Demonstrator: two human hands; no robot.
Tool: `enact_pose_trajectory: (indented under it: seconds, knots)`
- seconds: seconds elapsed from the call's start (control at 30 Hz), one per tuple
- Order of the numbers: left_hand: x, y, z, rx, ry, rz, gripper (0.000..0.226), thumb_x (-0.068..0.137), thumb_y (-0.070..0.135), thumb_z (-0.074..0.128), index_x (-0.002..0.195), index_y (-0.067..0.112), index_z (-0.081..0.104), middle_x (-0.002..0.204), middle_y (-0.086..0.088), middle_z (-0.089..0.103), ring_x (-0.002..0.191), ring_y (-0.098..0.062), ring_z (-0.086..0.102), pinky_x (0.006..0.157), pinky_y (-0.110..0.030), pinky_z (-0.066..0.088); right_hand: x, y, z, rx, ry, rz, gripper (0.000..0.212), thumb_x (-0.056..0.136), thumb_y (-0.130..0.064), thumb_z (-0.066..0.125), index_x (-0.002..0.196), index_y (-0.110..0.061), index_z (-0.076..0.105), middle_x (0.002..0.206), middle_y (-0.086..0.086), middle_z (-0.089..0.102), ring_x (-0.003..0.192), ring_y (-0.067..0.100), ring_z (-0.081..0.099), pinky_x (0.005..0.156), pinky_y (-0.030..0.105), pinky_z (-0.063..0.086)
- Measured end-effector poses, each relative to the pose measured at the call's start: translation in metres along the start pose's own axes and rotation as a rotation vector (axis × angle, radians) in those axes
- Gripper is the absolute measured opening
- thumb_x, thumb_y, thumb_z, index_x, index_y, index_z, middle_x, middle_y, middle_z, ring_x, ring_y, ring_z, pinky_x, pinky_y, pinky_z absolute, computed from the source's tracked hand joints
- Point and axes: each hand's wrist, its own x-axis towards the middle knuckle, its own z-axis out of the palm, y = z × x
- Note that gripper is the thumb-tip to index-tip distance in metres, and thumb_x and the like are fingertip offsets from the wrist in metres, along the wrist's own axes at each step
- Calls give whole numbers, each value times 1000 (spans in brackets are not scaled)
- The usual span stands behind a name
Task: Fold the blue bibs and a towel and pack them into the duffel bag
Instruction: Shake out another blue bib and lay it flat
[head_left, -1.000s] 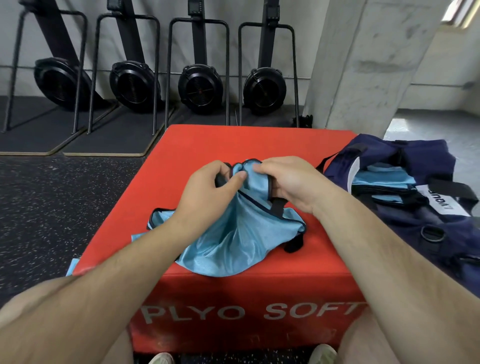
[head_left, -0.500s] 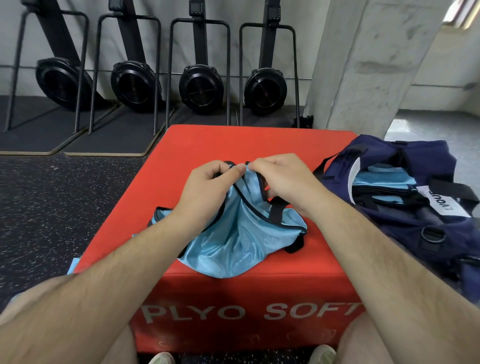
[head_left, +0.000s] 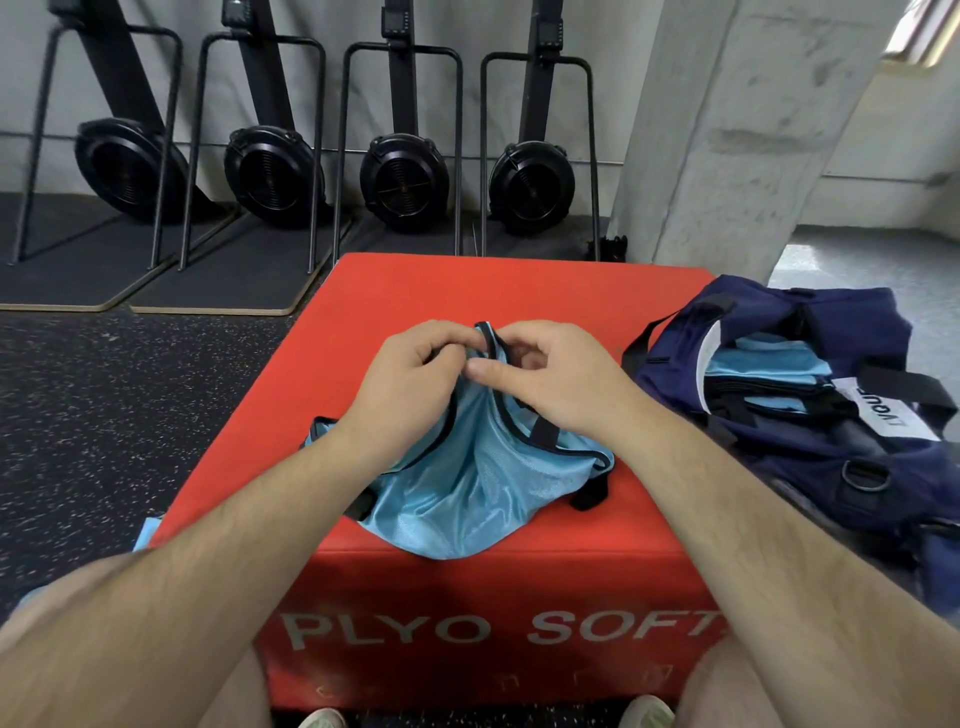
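Your left hand (head_left: 410, 374) and right hand (head_left: 550, 374) both pinch the bib (head_left: 467, 483) by its black trim at mid-frame, the rest slumped on the red surface (head_left: 519, 291). It looks light, limp, slippery mesh, so grip the trim. The bag (head_left: 779, 332) sits open at right.

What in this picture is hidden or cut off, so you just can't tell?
- Head view: the far part of the blue bib lies under the left hand and right hand.
- The duffel bag runs past the right edge; its inside is mostly shadowed, so the number of folded bibs packed is unclear.
- The bag's white label is cut short by a strap.
- A light blue scrap is mostly hidden behind the red box.
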Motion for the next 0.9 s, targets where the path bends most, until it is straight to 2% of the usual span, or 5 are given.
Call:
enact_pose_trajectory:
  seconds: [0.2, 0.37, 0.57, 0.67, 0.9]
  knots:
    - [2, 1, -9, 73, -94, 90, 23, 96, 4, 58, 106, 18, 74, 102, 15, 72, 98, 6, 63, 87, -6, 41, 4, 4, -1, -17, 150, 13, 12, 94, -35, 68, 92, -25, 75, 69, -16, 66, 57, -5, 55, 56, 10, 38]
    - [-6, 9, -15, 43, -139, 126, 25, 94, 4, 63, 101, 26, 73, 95, 21, 73, 93, 7, 64, 84, -9, 44, -1, -4, 2, 35, 119, -1, 17, 85, -43, 76, 90, -28, 75, 72, -14, 69, 60, -6, 56, 58, 10, 40]
    - [1, 14, -40, 252, -15, 136, 29, 95, 10, 63, 114, 31, 65, 98, 20, 66, 89, 14, 58, 82, -7, 43, -5, -14, -14, -190, 324, -33, 10, 89, -14, 61, 85, -18, 70, 73, -7, 66, 64, 7, 58, 58, 14, 40]
    - [12, 17, -75, 390, 87, 77, 34, 96, 6, 55, 119, 31, 57, 96, 4, 64, 73, 3, 55, 61, -7, 39, -7, -13, -41, -203, 510, -5, 14, 86, -6, 55, 89, -13, 67, 79, -7, 65, 68, 8, 56, 59, 7, 39]
    - [33, 41, -142, 798, 150, 52, 33, 98, 3, 46, 127, 16, 56, 115, -11, 63, 92, -27, 57, 69, -34, 43, -4, -17, -103, -400, 639, 48, 15, 90, -4, 47, 89, -16, 56, 88, 6, 59, 82, 24, 52, 69, 27, 29]
